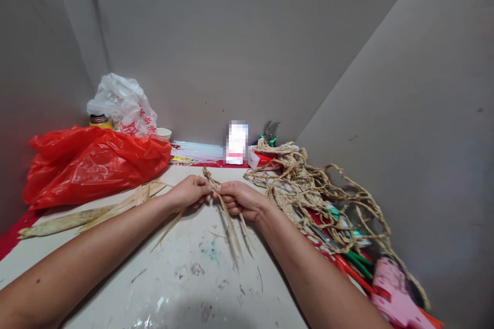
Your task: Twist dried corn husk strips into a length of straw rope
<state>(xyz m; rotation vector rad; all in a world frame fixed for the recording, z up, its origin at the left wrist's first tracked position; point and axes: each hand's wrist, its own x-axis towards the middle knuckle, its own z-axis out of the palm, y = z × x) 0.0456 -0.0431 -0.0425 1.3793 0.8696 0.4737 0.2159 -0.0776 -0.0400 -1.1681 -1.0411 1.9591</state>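
Both hands meet above the far part of the white work surface (173,277), around a braid of dried plant strips (209,175). My left hand (193,190) pinches it from the left, and a thin loose strip trails down below that hand. From the other side my right hand (241,198) grips the strips with curled fingers. The knotted end of the braid points away from me, past the fingertips. Several loose strip ends (230,229) hang toward me beneath the right hand. The exact crossing of the strips is hidden by the fingers.
On the left lie dried husk strips (69,220) and a red plastic bag (96,164), with a white bag (123,103) behind. A blurred-out upright panel (236,141) stands at the back. To the right are tangled braided cords (324,190), pruning shears (271,133) and a pink tool (395,293).
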